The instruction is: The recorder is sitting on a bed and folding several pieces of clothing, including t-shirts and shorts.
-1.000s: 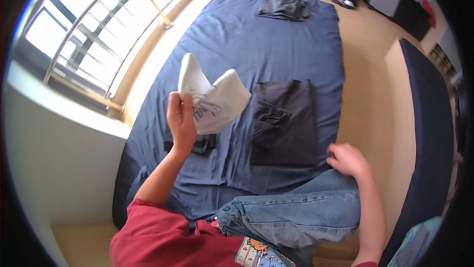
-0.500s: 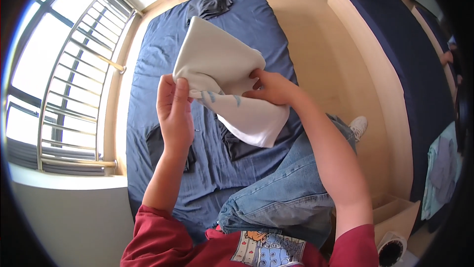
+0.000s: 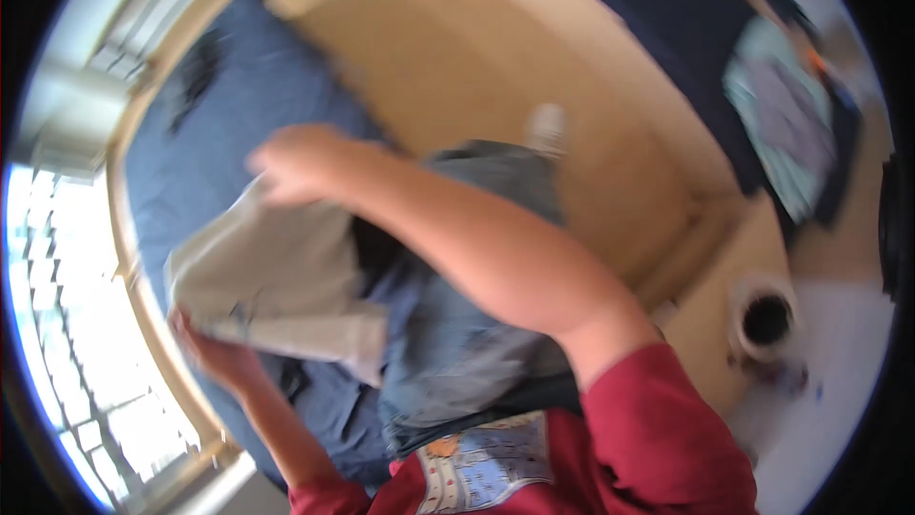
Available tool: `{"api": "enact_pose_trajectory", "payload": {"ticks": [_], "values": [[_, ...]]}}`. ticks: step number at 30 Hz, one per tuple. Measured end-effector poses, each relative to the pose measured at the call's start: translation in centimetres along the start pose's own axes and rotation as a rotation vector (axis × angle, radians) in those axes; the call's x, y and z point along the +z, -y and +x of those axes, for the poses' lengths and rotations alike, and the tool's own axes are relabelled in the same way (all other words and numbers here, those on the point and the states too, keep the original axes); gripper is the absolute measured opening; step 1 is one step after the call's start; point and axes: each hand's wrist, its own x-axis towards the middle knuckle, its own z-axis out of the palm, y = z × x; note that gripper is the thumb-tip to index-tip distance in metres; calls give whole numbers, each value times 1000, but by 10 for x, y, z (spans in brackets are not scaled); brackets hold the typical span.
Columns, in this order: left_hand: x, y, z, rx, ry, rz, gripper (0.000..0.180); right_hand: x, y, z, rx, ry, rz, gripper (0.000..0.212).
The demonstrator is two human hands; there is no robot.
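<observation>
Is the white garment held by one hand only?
No: the left hand grips the white garment at its lower edge, the right hand its top.

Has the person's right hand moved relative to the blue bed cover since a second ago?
Yes. The right hand has left the knee and crossed leftward over the blue bed cover, gripping the white cloth garment.

Two hands showing: left hand (image 3: 214,353) and right hand (image 3: 295,164), both gripping one white garment (image 3: 276,277). One blue bed (image 3: 238,115) lying under it, one dark garment (image 3: 195,77) sitting at its far end. One white cup (image 3: 765,318) standing at right.
</observation>
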Motion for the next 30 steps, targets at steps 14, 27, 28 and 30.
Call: {"api": "enact_pose_trajectory", "payload": {"ticks": [14,27,28,30], "values": [[114,-32,-156,-803,329,-737,32,-194,-76,-490,1128,117,-765,38],[130,-2,-164,-850,500,-695,35,-202,-51,-666,1797,412,-14,90],[134,3,-168,-854,489,-728,34,-200,-54,-672,1841,371,97,86],[133,2,-167,-859,475,-756,34,-198,-56,-672,1877,332,211,82]]}}
